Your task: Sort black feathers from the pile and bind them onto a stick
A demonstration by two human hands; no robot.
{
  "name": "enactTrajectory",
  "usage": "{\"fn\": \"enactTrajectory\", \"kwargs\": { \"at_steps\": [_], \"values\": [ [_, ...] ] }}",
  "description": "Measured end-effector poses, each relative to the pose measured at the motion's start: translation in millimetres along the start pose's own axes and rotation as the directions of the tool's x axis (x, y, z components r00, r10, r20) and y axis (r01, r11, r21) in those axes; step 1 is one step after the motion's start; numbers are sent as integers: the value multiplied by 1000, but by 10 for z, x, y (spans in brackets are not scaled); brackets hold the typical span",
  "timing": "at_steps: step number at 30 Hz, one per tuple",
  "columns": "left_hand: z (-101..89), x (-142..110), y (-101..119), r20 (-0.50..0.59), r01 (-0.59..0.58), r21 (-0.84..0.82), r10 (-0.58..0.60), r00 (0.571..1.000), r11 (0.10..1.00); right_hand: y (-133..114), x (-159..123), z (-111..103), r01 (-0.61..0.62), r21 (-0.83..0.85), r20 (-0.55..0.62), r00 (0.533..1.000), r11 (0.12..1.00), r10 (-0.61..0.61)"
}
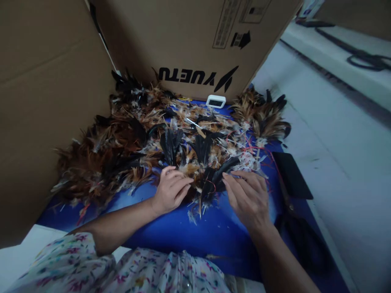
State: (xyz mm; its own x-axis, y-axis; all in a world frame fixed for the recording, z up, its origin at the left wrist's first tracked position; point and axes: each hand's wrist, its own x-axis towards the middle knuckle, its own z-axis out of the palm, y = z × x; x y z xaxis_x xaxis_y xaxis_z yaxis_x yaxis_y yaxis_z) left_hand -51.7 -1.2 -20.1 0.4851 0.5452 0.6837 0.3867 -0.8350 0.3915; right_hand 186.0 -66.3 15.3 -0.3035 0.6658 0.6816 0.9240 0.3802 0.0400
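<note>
My left hand (174, 189) is curled at the near edge of a feather pile, thumb and forefinger drawn together beside some brown feathers (190, 168). Whatever lies between those fingertips is too small to make out. Across from it, my right hand (249, 197) bends its fingers in a pinch near a long black feather (227, 165); its grip is hidden too. Between the hands lies a small cluster of black feathers (208, 188) with a thin red thread (214, 185) looped over it. Two more black feathers (171, 146) stand out just beyond.
Brown feather bunches (97, 156) heap at left, and another bunch (262, 114) sits back right. Cardboard boxes (183, 36) wall the back and left. A small white display (216, 101) stands behind. Black-handled scissors (301, 236) and a dark flat slab (292, 175) lie right on the blue surface (171, 232).
</note>
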Motion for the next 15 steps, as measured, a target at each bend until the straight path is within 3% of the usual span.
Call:
{"fn": "enactTrajectory", "kwargs": {
  "at_steps": [9, 15],
  "values": [
    [34, -42, -31, 31, -65, -42, 67, 997, 997, -72, 14, 5, 40, 46, -55, 998, 998, -38],
    [50, 13, -65, 28, -127, 16, 127, 992, 992, -188, -4, 60, 45, 92, -23, 999, 995, -43]
  ]
}}
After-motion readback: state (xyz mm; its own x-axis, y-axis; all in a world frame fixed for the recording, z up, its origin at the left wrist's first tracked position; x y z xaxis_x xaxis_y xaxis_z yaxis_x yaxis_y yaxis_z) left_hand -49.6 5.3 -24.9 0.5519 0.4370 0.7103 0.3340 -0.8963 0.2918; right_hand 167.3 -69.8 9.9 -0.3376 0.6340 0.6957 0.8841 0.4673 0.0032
